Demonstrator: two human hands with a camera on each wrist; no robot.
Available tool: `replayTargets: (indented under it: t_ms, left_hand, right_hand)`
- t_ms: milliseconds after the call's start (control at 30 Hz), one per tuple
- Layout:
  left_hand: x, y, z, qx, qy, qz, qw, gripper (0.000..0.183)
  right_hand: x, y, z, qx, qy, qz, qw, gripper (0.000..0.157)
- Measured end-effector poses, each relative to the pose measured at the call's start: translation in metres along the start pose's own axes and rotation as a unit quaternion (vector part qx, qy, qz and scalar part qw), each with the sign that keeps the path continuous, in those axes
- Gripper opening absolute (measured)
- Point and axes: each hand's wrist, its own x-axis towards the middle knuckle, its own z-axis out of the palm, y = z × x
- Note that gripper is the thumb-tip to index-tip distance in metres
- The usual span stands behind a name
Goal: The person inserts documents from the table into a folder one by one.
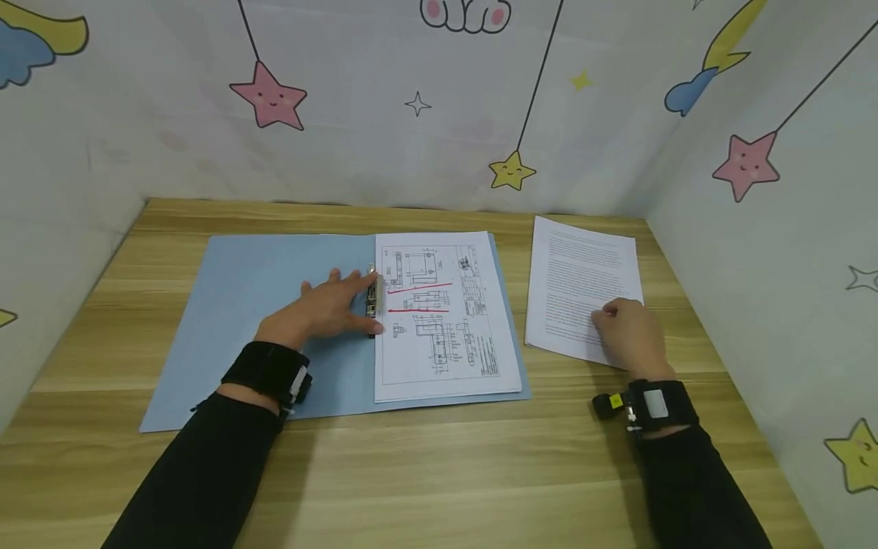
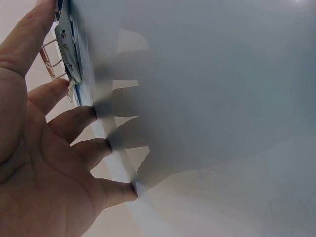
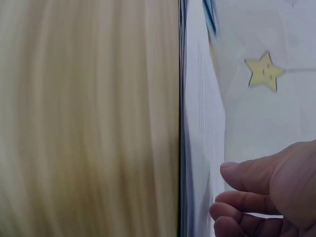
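A pale blue folder [image 1: 261, 297] lies spread on the table, with a stack of drawing sheets [image 1: 446, 358] on its right half. The top sheet carries two red lines. My left hand [image 1: 322, 309] is spread over the folder's middle, thumb and index finger reaching the two ends of its metal clip [image 2: 68, 47]. In the left wrist view, the other fingertips touch the blue surface. My right hand [image 1: 631, 339] is over the lower right part of a stack of printed text sheets [image 1: 583, 282]. Its fingers are loosely bent, with the tips close to the top sheet [image 3: 200, 98] and no paper between them.
The wood-grain table [image 1: 439, 473] meets a patterned back wall [image 1: 384, 160] and a right side wall [image 1: 775, 267]. A strip of table separates the folder from the text sheets. Black wrist bands with cameras sit on both wrists.
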Motion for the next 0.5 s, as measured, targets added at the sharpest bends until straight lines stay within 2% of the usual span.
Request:
replayTargets:
  t_ms: [167,267,500]
  left_hand:
    - [0.0,0.0,-0.001,-0.001,0.0,0.003,1.0,0.102]
    - [-0.001,0.001,-0.001,-0.002,0.0,0.004,1.0,0.101]
    - [-0.002,0.0,-0.002,-0.008,-0.001,0.002,1.0,0.102]
  right_hand:
    - [0.004,0.028,-0.008,-0.034,0.016,0.065,0.997,0.045]
    - [0.004,0.037,-0.013,-0.043,0.015,0.1,0.994,0.047]
    - [0.005,0.04,-0.015,-0.063,0.008,0.125,0.99,0.051]
